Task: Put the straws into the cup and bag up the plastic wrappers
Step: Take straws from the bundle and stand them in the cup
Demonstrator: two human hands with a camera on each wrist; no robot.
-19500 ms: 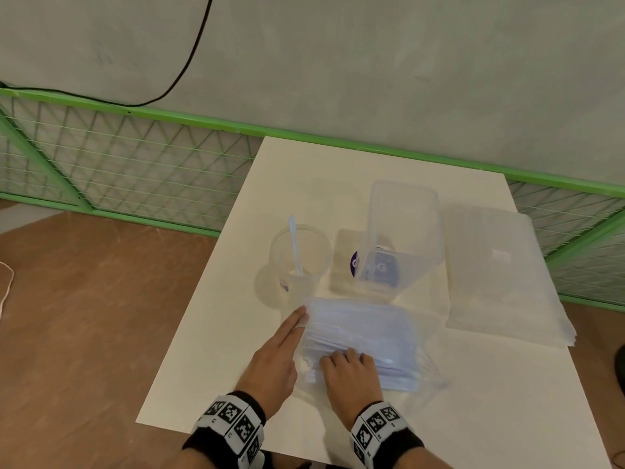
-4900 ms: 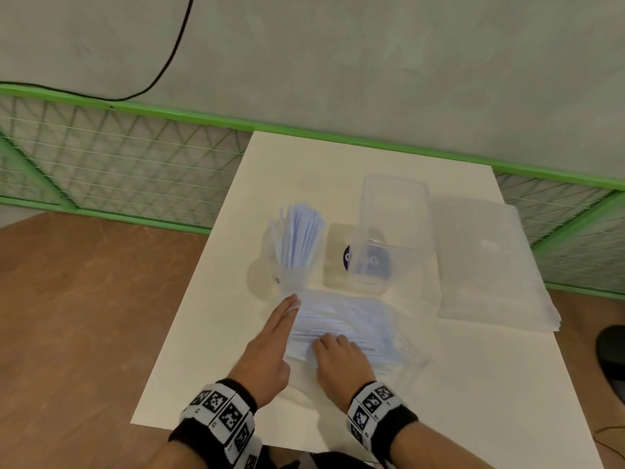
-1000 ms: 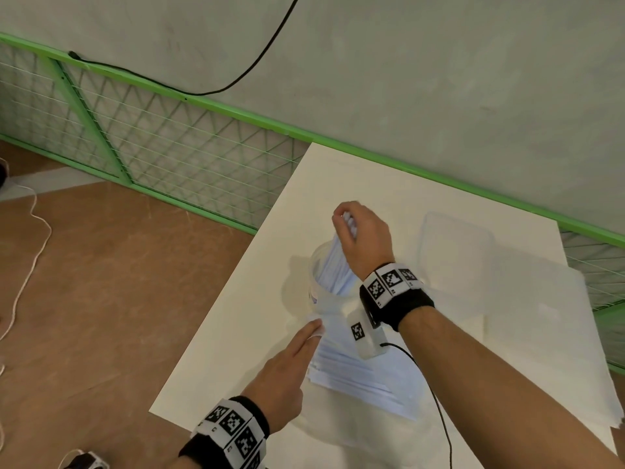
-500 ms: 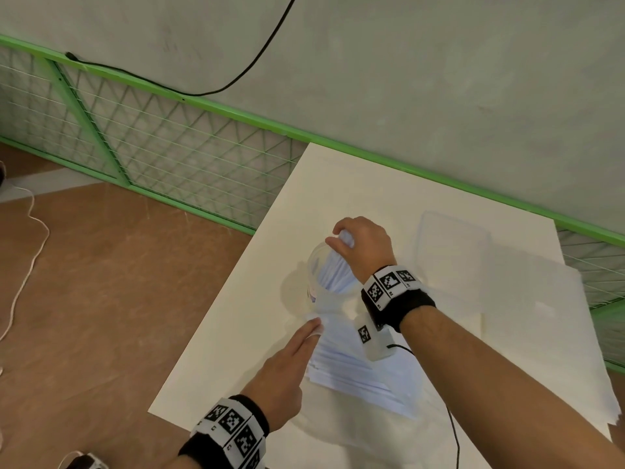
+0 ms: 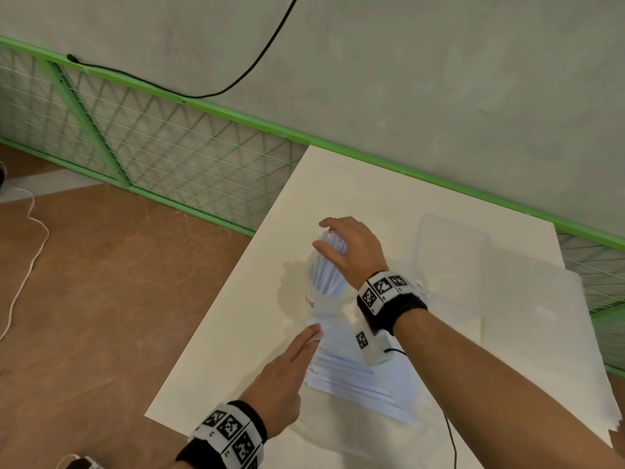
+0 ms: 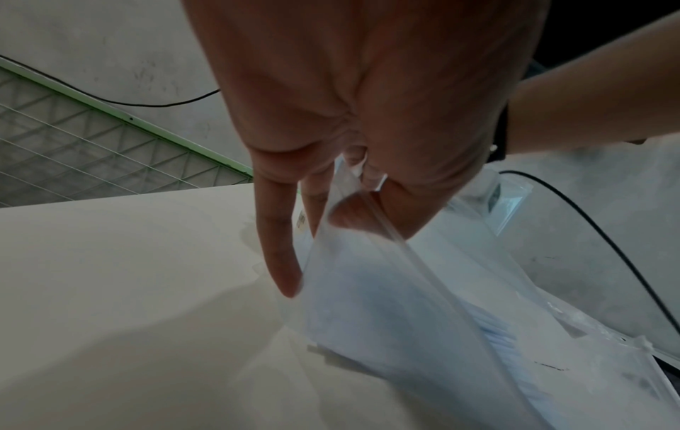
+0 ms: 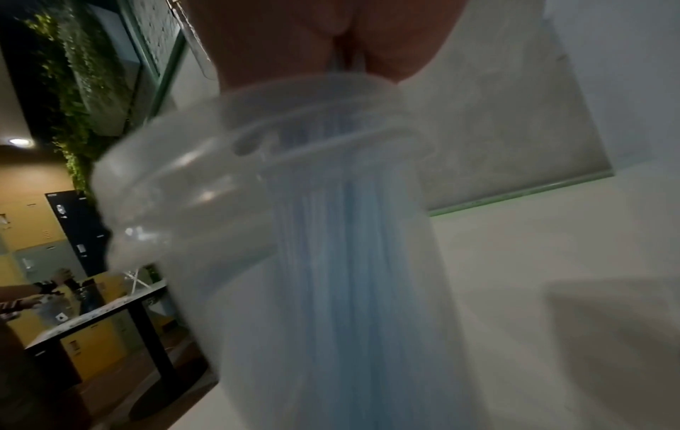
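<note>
A clear plastic cup [image 5: 316, 296] stands near the table's left side, with a bunch of pale blue straws [image 5: 326, 269] upright in it. My right hand [image 5: 326, 236] is above it, its fingers curled loosely round the straw tops. In the right wrist view the cup [image 7: 176, 203] and straws [image 7: 349, 261] fill the frame under my palm. A clear zip bag [image 5: 355, 377] of more straws lies in front of the cup. My left hand [image 5: 304, 343] rests on its left end. In the left wrist view my thumb and fingers [image 6: 353, 215] pinch the bag's rim [image 6: 405, 261], index finger straight.
A clear empty container [image 5: 453, 252] stands right of the cup, and a stack of clear plastic sheets [image 5: 548, 340] lies at the far right. The table's left edge [image 5: 216, 309] drops to brown floor. Behind run a green mesh fence [image 5: 169, 157] and a wall.
My right hand has lowered the bunch of straws into the cup and its fingers have loosened at the tops. The left hand has stayed on the bag.
</note>
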